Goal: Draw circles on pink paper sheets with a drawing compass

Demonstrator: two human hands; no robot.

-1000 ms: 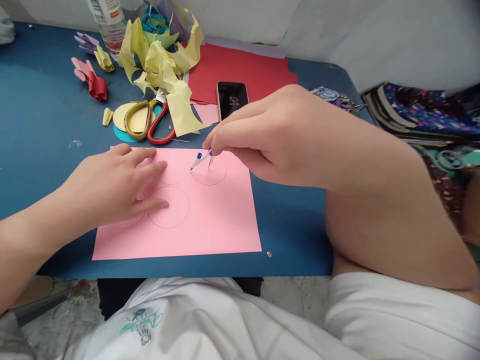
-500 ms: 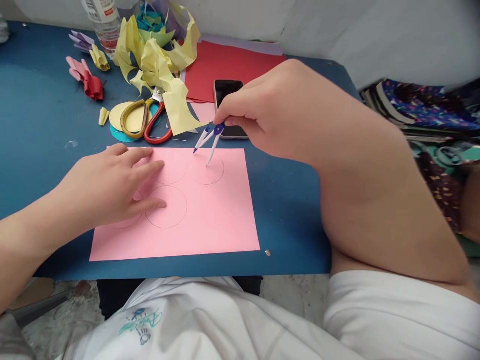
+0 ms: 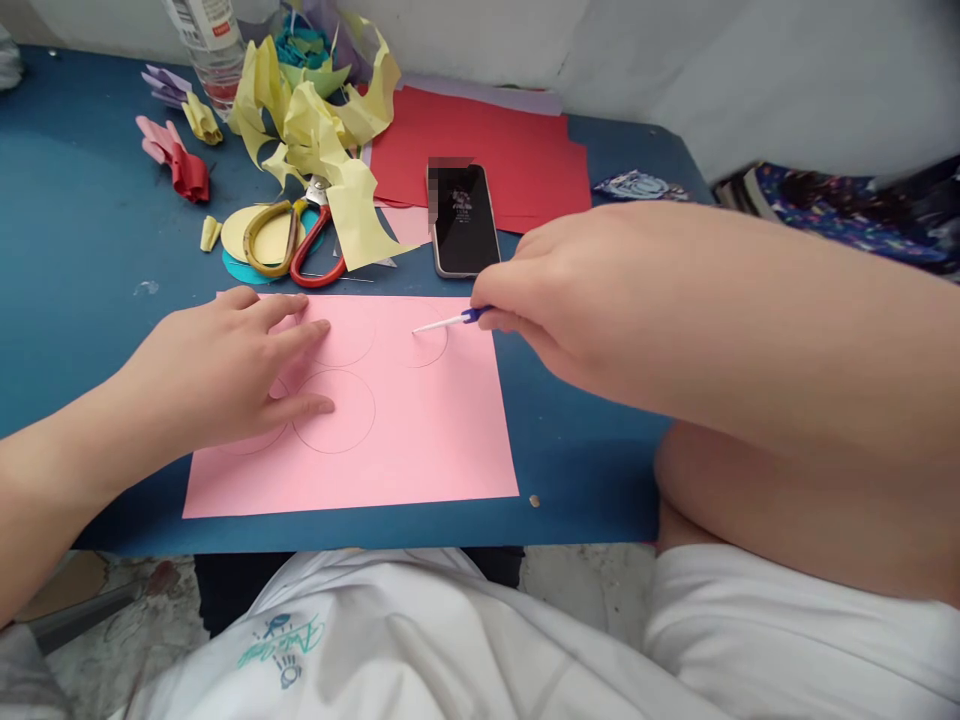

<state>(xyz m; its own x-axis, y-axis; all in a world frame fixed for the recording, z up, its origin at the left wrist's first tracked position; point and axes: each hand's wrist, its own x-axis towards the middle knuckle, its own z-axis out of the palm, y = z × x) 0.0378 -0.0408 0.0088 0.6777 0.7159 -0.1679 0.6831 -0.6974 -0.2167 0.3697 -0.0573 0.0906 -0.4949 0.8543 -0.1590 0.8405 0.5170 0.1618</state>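
A pink sheet of paper (image 3: pixel 435 430) lies on the blue table, with several thin circles drawn on it. My left hand (image 3: pixel 232 370) rests flat on the sheet's left part, fingers spread over the drawn lines. My right hand (image 3: pixel 547 285) pinches the top of a white and blue drawing compass (image 3: pixel 446 322) at the sheet's upper right. The compass leans low to the right, one tip touching the paper inside a partly drawn circle. Its other leg is hidden by the hand or lined up with the first.
Beyond the sheet lie scissors (image 3: pixel 321 250) with a red and a yellow handle, yellow paper scraps (image 3: pixel 315 115), a phone (image 3: pixel 465 220) and red paper sheets (image 3: pixel 480 140). A plastic bottle (image 3: pixel 214 60) and rolled paper pieces (image 3: pixel 180 165) are at the back left.
My right hand has swung right and toward me, tilting the compass over while its tip stays in place. The phone is uncovered and its screen shows faint marks. My left hand stays put.
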